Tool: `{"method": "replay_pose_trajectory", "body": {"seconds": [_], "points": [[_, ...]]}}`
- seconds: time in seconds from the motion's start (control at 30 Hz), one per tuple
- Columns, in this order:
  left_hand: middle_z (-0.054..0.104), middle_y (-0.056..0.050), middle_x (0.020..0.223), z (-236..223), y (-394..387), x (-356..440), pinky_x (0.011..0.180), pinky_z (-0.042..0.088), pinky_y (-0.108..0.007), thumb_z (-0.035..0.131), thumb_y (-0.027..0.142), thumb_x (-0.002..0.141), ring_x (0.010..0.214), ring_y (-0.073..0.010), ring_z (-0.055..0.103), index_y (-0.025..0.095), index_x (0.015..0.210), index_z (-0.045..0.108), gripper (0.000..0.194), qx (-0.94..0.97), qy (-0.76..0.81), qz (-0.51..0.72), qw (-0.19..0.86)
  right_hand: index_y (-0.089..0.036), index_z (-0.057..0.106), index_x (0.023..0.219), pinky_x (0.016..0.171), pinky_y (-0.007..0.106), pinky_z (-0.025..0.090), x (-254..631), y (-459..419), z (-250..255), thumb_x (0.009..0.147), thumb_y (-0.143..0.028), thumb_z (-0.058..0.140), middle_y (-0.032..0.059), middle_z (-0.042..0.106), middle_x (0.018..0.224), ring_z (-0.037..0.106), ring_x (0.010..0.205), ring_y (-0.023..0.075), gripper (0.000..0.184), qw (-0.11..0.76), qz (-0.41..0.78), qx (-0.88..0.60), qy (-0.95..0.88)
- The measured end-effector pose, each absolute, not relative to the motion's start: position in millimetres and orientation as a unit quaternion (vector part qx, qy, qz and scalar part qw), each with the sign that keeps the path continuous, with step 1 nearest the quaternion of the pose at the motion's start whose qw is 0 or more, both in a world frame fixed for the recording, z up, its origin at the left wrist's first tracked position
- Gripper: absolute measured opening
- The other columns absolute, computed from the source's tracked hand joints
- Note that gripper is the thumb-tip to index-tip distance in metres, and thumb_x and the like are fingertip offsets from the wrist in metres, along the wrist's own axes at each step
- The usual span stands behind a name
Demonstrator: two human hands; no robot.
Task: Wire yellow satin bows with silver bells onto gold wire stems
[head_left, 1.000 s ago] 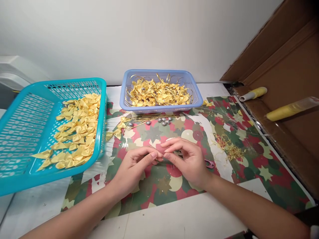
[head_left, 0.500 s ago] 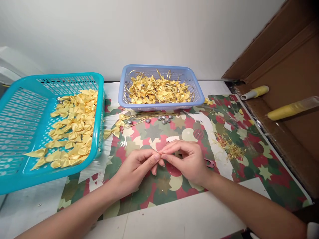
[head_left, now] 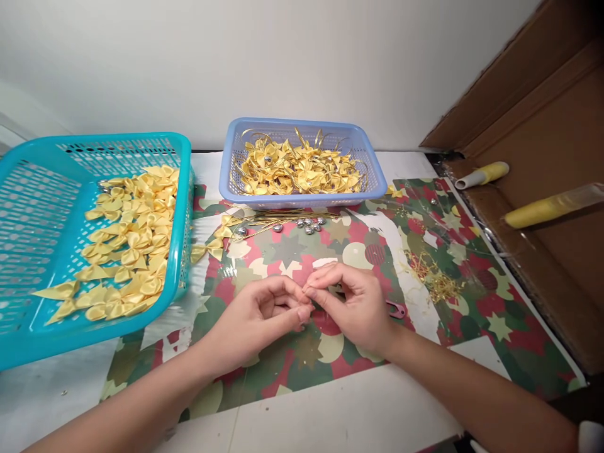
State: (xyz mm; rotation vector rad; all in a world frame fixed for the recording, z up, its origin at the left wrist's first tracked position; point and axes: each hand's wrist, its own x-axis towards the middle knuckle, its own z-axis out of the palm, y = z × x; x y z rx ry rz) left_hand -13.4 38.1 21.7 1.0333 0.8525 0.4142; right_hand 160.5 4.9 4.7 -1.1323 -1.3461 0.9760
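My left hand point(head_left: 257, 321) and my right hand point(head_left: 352, 305) meet fingertip to fingertip over the patterned wrapping paper point(head_left: 292, 358) at the table's middle. Both pinch something tiny between thumb and forefinger; it is too small to name. A pink-handled tool point(head_left: 396, 309) lies on the paper just right of my right hand. Farther back lie a few silver beads point(head_left: 309, 224) and gold wire loops point(head_left: 264, 221). One loose yellow bow point(head_left: 207, 250) sits left of them.
A teal basket point(head_left: 56, 214) holding yellow satin bows point(head_left: 132, 251) stands at the left. A lilac basket point(head_left: 302, 198) of bows with gold loops is at the back centre. Gold pins point(head_left: 436, 280) are scattered right. Two yellow thread spools point(head_left: 547, 207) lie on cardboard point(head_left: 557, 126).
My hands stay joined at the fingertips. The left fingers have curled tighter and its thumb has slid under the right fingertips. The view has drifted slightly.
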Motion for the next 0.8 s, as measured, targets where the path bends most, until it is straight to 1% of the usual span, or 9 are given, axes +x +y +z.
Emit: {"method": "replay_pose_trajectory", "body": {"seconds": [0.07, 0.13, 0.2, 0.27, 0.43, 0.53, 0.6, 0.63, 0.8], "points": [[0.062, 0.001, 0.069, 21.2, 37.1, -13.0, 0.057, 0.048, -0.021, 0.068, 0.036, 0.081, 0.059, -0.0102, 0.057, 0.017, 0.08, 0.061, 0.021, 0.477, 0.408, 0.182, 0.757, -0.021, 0.062, 0.074, 0.071, 0.03, 0.054, 161.1, 5.2, 3.5, 0.08, -0.01, 0.067, 0.0016, 0.07, 0.077, 0.067, 0.076, 0.0151, 0.013, 0.529, 0.409, -0.48, -0.568], [0.059, 0.002, 0.063, 20.8, 37.1, -13.7, 0.047, 0.041, -0.018, 0.064, 0.04, 0.084, 0.049, -0.007, 0.049, 0.017, 0.076, 0.061, 0.025, 0.497, 0.424, 0.182, 0.735, -0.022, 0.061, 0.075, 0.069, 0.028, 0.053, 161.4, 5.6, 2.4, 0.081, -0.012, 0.066, 0.0004, 0.069, 0.077, 0.066, 0.074, 0.014, 0.013, 0.52, 0.412, -0.482, -0.572], [0.059, 0.002, 0.064, 21.2, 37.5, -14.6, 0.044, 0.033, -0.017, 0.06, 0.042, 0.086, 0.047, -0.0049, 0.042, 0.017, 0.073, 0.062, 0.029, 0.519, 0.433, 0.191, 0.712, -0.022, 0.061, 0.075, 0.067, 0.028, 0.052, 161.4, 5.6, 1.6, 0.082, -0.013, 0.066, -0.0003, 0.068, 0.076, 0.065, 0.073, 0.0135, 0.012, 0.514, 0.417, -0.486, -0.571], [0.058, 0.002, 0.064, 22.4, 37.8, -14.9, 0.044, 0.03, -0.016, 0.058, 0.043, 0.087, 0.048, -0.005, 0.04, 0.017, 0.073, 0.063, 0.03, 0.533, 0.436, 0.198, 0.698, -0.023, 0.061, 0.076, 0.066, 0.027, 0.051, 161.1, 5.3, 1.0, 0.083, -0.014, 0.065, -0.0006, 0.068, 0.076, 0.064, 0.073, 0.0136, 0.012, 0.514, 0.422, -0.487, -0.567], [0.054, 0.003, 0.06, 24.7, 37.8, -12.3, 0.046, 0.029, -0.017, 0.06, 0.041, 0.085, 0.052, -0.0069, 0.038, 0.017, 0.071, 0.061, 0.028, 0.553, 0.451, 0.218, 0.665, -0.023, 0.063, 0.076, 0.066, 0.028, 0.051, 160.2, 4.2, 0.3, 0.082, -0.015, 0.068, -0.0003, 0.068, 0.074, 0.064, 0.072, 0.0139, 0.011, 0.514, 0.435, -0.486, -0.558], [0.041, 0.006, 0.055, 22.4, 38.0, -12.1, 0.045, 0.027, -0.016, 0.058, 0.042, 0.085, 0.05, -0.007, 0.032, 0.017, 0.069, 0.059, 0.03, 0.542, 0.468, 0.235, 0.657, -0.022, 0.066, 0.076, 0.074, 0.03, 0.053, 160.1, 4.7, 2.2, 0.08, -0.016, 0.07, 0.0011, 0.07, 0.08, 0.066, 0.079, 0.015, 0.009, 0.528, 0.442, -0.478, -0.546], [0.037, 0.006, 0.056, 19.9, 37.5, -12.5, 0.043, 0.025, -0.016, 0.056, 0.044, 0.086, 0.049, -0.0072, 0.029, 0.018, 0.07, 0.058, 0.03, 0.522, 0.482, 0.246, 0.66, -0.022, 0.067, 0.075, 0.079, 0.031, 0.052, 159.6, 5.1, 5.0, 0.078, -0.016, 0.072, 0.0019, 0.07, 0.083, 0.065, 0.085, 0.0159, 0.008, 0.537, 0.44, -0.476, -0.54], [0.036, 0.006, 0.057, 18.7, 37.1, -12.7, 0.042, 0.025, -0.016, 0.056, 0.045, 0.086, 0.049, -0.0074, 0.028, 0.019, 0.07, 0.058, 0.03, 0.513, 0.488, 0.25, 0.66, -0.022, 0.068, 0.074, 0.079, 0.031, 0.052, 159.0, 4.9, 6.5, 0.078, -0.016, 0.072, 0.0019, 0.069, 0.082, 0.064, 0.084, 0.0158, 0.008, 0.537, 0.442, -0.479, -0.535], [0.033, 0.007, 0.053, 16.8, 32.7, -11.8, 0.043, 0.024, -0.017, 0.058, 0.045, 0.084, 0.049, -0.0078, 0.027, 0.018, 0.07, 0.057, 0.031, 0.513, 0.492, 0.264, 0.652, -0.021, 0.067, 0.071, 0.064, 0.027, 0.051, 153.2, 0.8, 12.0, 0.077, -0.018, 0.071, 0.0, 0.065, 0.071, 0.06, 0.068, 0.013, 0.007, 0.507, 0.508, -0.505, -0.479]]}}
